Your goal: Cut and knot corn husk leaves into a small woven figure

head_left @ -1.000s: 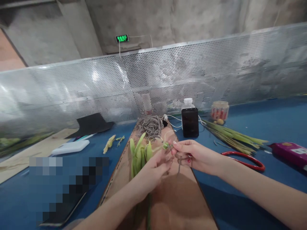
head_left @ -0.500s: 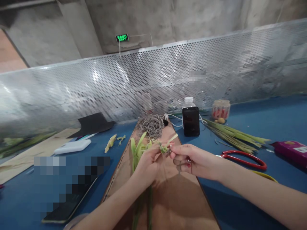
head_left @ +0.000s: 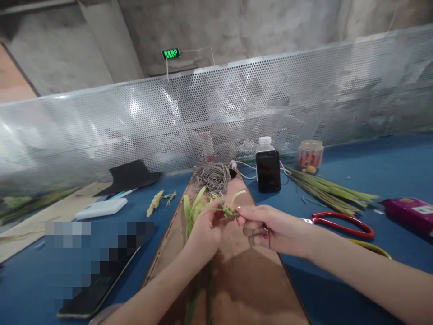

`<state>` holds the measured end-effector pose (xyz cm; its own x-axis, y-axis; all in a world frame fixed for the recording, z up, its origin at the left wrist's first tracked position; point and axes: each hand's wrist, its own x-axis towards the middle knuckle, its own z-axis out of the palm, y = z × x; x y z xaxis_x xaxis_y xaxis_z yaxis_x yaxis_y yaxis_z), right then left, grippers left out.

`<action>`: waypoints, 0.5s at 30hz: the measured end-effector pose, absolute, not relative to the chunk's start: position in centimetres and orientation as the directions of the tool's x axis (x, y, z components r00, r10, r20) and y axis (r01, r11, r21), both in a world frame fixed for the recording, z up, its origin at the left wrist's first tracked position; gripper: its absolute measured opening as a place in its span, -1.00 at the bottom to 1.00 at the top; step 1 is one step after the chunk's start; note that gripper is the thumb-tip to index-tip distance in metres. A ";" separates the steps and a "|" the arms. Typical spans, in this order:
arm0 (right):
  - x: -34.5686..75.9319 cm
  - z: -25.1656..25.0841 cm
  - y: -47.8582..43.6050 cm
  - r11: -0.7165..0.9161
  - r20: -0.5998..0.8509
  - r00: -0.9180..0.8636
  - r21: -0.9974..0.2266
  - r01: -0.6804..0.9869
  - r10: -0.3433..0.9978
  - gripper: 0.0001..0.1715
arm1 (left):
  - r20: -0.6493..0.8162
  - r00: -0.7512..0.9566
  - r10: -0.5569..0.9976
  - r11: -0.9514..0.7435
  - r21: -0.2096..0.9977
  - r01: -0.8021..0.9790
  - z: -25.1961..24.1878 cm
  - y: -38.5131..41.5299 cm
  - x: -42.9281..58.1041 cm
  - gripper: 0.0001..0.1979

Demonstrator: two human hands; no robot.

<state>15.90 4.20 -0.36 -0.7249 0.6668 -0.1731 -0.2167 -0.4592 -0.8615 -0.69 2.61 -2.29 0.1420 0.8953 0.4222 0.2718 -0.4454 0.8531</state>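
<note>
Over a brown board [head_left: 250,280], my left hand [head_left: 207,230] is closed around a small knotted piece of green leaf strips [head_left: 228,210]. My right hand [head_left: 274,230] pinches the right side of this piece between thumb and forefinger, its other fingers curled in. A pale strip end [head_left: 238,194] sticks up and bends to the right above the knot. Long green leaves [head_left: 193,208] lie on the board beside and beneath my left hand, with stems running toward me. Just beyond them sits a heap of grey cord [head_left: 214,178]. My fingers partly hide the knot.
A phone [head_left: 268,171] leans on a bottle [head_left: 265,143]. Farther right are a jar [head_left: 310,154], a fan of leaves [head_left: 328,189], red-handled scissors [head_left: 343,225] and a purple packet [head_left: 409,215]. At left lie a dark tablet-like slab [head_left: 98,289] and a white object [head_left: 100,208].
The pale strip end has shifted left and now curves over instead of standing straight. Both hands stay close together, with the right fingertips slightly lower and further left.
</note>
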 end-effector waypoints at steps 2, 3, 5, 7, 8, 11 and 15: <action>16.0 -0.4 4.2 -0.446 -0.162 -0.727 -0.869 -0.215 0.667 -0.72 | 0.399 0.117 0.910 -0.416 0.869 0.269 -2.3 2.6 -0.7 -0.89; 16.0 -0.4 4.3 -0.437 -0.153 -0.728 -0.873 -0.218 0.668 -0.73 | 0.375 0.119 0.919 -0.393 0.883 0.256 -2.3 2.6 -0.8 -0.89; 16.0 -0.3 4.4 -0.417 -0.133 -0.728 -0.880 -0.225 0.673 -0.73 | 0.320 0.136 0.938 -0.344 0.910 0.231 -2.2 2.6 -0.8 -0.88; 16.0 -0.3 4.5 -0.393 -0.117 -0.714 -0.889 -0.235 0.690 -0.72 | 0.275 0.148 0.950 -0.304 0.925 0.228 -2.0 2.5 -0.8 -0.88; 16.1 -0.3 4.7 -0.379 -0.112 -0.700 -0.894 -0.238 0.706 -0.71 | 0.259 0.142 0.955 -0.286 0.932 0.224 -2.0 2.4 -0.7 -0.86; 16.1 -0.5 5.0 -0.319 -0.094 -0.640 -0.915 -0.246 0.762 -0.70 | 0.215 0.123 0.969 -0.233 0.959 0.161 -2.0 2.1 -0.5 -0.86; 15.9 -0.7 5.0 -0.190 -0.012 -0.549 -0.944 -0.269 0.836 -0.73 | 0.093 0.129 0.987 -0.080 0.991 -0.103 -2.4 1.6 0.2 -0.83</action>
<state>15.87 4.97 -0.75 -0.5489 0.8358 -0.0120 -0.2691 -0.1903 -0.9441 0.17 1.61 -2.38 0.1287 0.9873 0.0928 -0.1028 -0.0798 0.9915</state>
